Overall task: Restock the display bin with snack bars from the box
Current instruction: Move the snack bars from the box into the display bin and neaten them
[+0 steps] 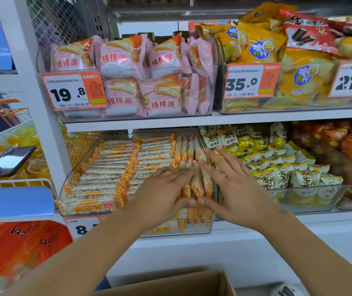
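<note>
A clear display bin [68,178] on the lower shelf holds several white snack bars with orange checkered ends [115,165], lying flat on the left and standing on edge at the right. My left hand [162,189] and my right hand [230,180] press with straight fingers on either side of the upright bars [198,180] at the bin's right end. A gold ring sits on a finger of my left hand. The cardboard box [192,283] shows at the bottom edge, its inside hidden.
Yellow-and-white snack packs fill the bin [277,167] to the right. Above are bins of pink pastry packs [128,77] and yellow chip bags [288,75] with price tags. A phone [8,161] lies on a basket at left. Orange bags [16,248] sit at lower left.
</note>
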